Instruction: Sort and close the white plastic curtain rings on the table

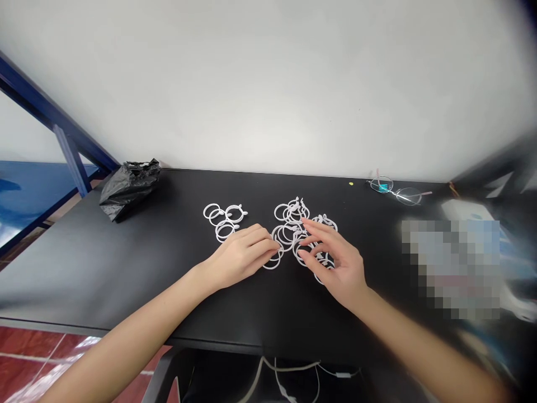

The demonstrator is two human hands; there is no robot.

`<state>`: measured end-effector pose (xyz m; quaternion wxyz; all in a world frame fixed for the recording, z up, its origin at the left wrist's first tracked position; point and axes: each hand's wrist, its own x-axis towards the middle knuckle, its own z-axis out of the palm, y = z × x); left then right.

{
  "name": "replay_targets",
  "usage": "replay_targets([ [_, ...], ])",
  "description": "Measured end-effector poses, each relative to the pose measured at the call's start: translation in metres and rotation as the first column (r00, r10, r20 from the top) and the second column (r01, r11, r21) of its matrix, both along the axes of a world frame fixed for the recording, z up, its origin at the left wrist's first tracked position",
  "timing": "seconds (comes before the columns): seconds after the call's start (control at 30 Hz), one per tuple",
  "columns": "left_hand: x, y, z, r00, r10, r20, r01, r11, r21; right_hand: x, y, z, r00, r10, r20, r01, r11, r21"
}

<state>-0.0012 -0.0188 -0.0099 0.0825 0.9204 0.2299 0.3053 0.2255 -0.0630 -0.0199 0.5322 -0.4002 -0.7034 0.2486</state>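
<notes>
- The larger heap of white curtain rings (296, 228) lay around the middle of the black counter (84, 274), between its back edge and its front edge.
- A smaller group of white curtain rings (221, 212) lay apart from this heap, more toward the left end of the counter.
- The left hand (245, 252) was at the left side of the heap, its fingers bent and close together beside one ring (272, 268); I cannot tell whether its grip pinched this ring.
- The right hand (342, 266) was over the right part of the heap; its grip was spread, with the thumb apart from the forefinger.
- A crumpled black plastic bag (132, 189) stood close to the back left corner.
- A pair of eyeglasses (409, 196) lay near the back edge, toward the right end.
- Below the front edge, some pale cables (255, 380) were visible.
</notes>
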Motion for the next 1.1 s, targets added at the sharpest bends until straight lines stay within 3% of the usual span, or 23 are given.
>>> replay_targets([
  [0.1, 0.0009, -0.0009, 0.0030, 1.000, -0.020, -0.011, 0.021, 0.998, 0.062, -0.0006, 0.0000, -0.0020, 0.998, 0.057, 0.030, -0.058, 0.998, 0.024],
  [0.23, 0.0021, -0.0020, 0.0057, 1.000, -0.026, -0.009, 0.027, 0.993, 0.116, -0.0009, -0.0002, 0.0005, 1.000, 0.008, 0.028, -0.008, 1.000, 0.001],
  [0.4, 0.0018, -0.0027, 0.0062, 1.000, -0.014, -0.004, 0.014, 0.992, 0.126, -0.0010, 0.0015, 0.0042, 0.999, -0.043, 0.019, 0.043, 0.999, -0.017],
  [0.67, 0.0021, -0.0019, 0.0054, 1.000, -0.011, 0.022, 0.007, 0.990, 0.143, -0.0016, 0.0023, 0.0020, 0.999, -0.018, -0.027, 0.018, 0.999, -0.027],
  [0.9, 0.0017, -0.0025, 0.0040, 0.998, -0.004, 0.062, -0.001, 0.997, 0.083, -0.0007, 0.0029, 0.0016, 0.999, -0.022, -0.035, 0.023, 1.000, 0.008],
  [1.1, 0.0024, -0.0051, 0.0029, 0.995, 0.045, 0.084, -0.037, 0.994, -0.103, -0.0030, 0.0001, 0.0062, 0.999, 0.022, -0.025, -0.020, 0.998, 0.065],
])
